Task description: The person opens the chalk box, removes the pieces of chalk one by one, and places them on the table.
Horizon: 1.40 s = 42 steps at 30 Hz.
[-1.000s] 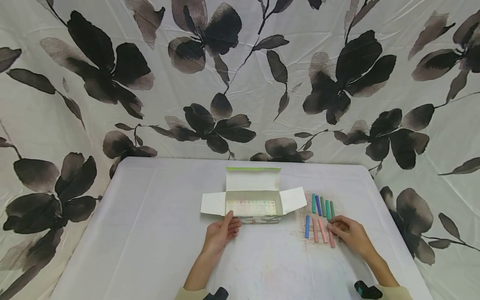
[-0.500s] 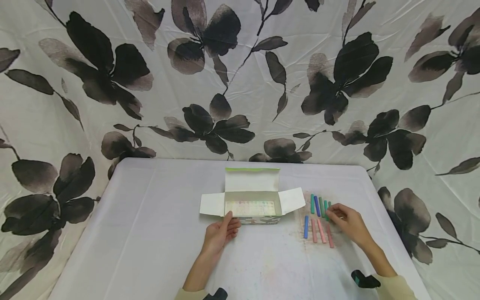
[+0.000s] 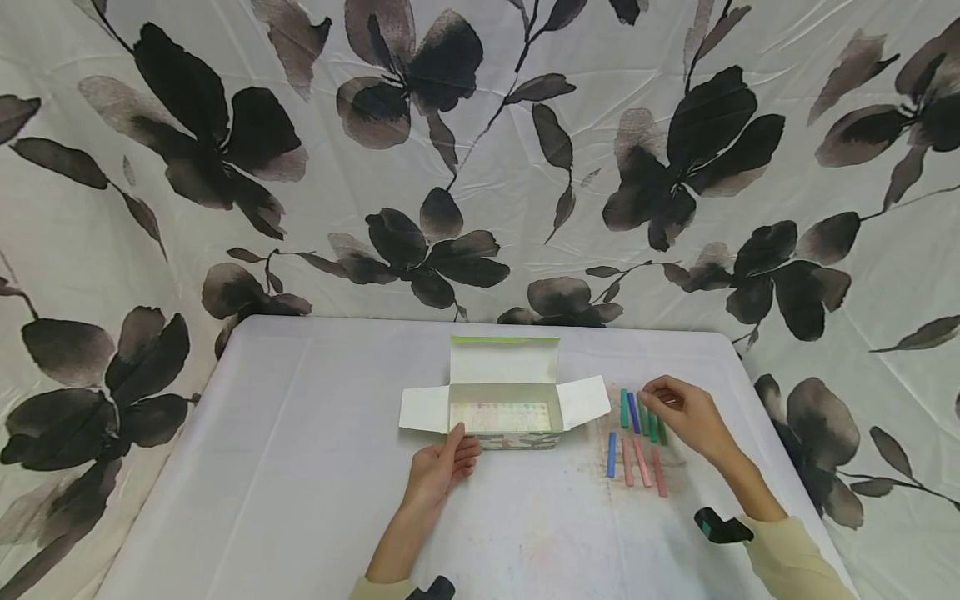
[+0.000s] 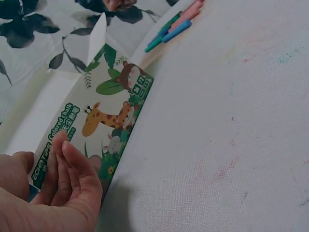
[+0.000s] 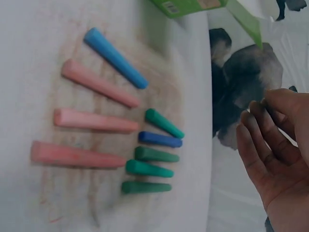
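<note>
My left hand (image 3: 438, 475) grips the near left corner of an open chalk box (image 3: 517, 442), thumb over the rim and fingers against its front. The box's printed front (image 4: 108, 118) shows a giraffe and the words "Colored chalk". My right hand (image 3: 690, 414) is held over the far end of the chalk sticks, fingers loosely bent and holding nothing. In the right wrist view its fingertips (image 5: 246, 121) are darkened with dust. Two rows lie below: green and blue sticks (image 5: 157, 154) at the back, a light blue stick (image 3: 611, 454) and three pink sticks (image 3: 642, 462) in front.
The box's lid (image 3: 504, 360) stands raised at the back, and its side flaps (image 3: 585, 402) spread outward. A pale block with faint coloured specks (image 3: 502, 414) lies inside. Chalk dust marks the white tablecloth (image 3: 315, 467). Floral fabric (image 3: 525, 167) hangs behind the table.
My right hand has moved from the rightmost pink stick, past the green ones, to the far end of the back row. The left hand stays on the box.
</note>
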Each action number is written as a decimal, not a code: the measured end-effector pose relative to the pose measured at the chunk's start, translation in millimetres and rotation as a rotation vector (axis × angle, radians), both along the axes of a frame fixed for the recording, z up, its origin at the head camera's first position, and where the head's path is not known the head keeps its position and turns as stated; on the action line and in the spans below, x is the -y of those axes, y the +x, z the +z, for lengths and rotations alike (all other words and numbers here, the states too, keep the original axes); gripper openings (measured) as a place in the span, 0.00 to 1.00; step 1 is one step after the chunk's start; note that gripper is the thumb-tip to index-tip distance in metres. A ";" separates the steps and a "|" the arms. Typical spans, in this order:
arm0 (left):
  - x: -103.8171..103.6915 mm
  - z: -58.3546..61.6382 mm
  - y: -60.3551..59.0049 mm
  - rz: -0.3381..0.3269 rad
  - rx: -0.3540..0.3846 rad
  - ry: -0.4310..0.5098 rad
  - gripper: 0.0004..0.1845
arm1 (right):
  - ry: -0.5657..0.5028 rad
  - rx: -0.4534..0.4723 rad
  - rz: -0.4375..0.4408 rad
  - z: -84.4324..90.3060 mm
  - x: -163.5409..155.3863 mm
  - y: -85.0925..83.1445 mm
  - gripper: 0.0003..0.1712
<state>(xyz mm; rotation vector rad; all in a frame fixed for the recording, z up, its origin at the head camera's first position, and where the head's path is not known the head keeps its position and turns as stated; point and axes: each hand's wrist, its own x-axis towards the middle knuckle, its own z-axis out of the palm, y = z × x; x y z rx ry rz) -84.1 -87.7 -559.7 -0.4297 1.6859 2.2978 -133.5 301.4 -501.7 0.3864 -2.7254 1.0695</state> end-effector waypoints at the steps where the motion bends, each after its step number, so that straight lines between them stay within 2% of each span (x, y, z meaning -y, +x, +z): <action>1: 0.0 0.1 0.0 0.001 0.000 -0.001 0.32 | 0.002 -0.002 0.004 2.0 1.5 -1.9 0.06; 9: -0.9 0.1 -0.3 0.005 -0.002 -0.006 0.31 | -0.020 0.013 0.048 20.0 20.6 -15.0 0.07; 18: -0.2 0.2 0.3 0.008 0.001 0.012 0.30 | -0.079 0.013 0.176 30.2 52.4 -31.6 0.06; 25: -0.4 0.5 0.8 0.008 -0.006 0.014 0.30 | -0.090 0.029 0.255 26.9 79.4 -40.4 0.07; 37: -0.5 0.0 1.2 0.006 0.004 0.005 0.32 | -0.138 0.072 0.396 9.0 118.6 -47.7 0.09; 42: 0.7 1.0 2.0 0.003 0.003 0.017 0.31 | -0.127 0.104 0.427 1.2 135.1 -49.8 0.09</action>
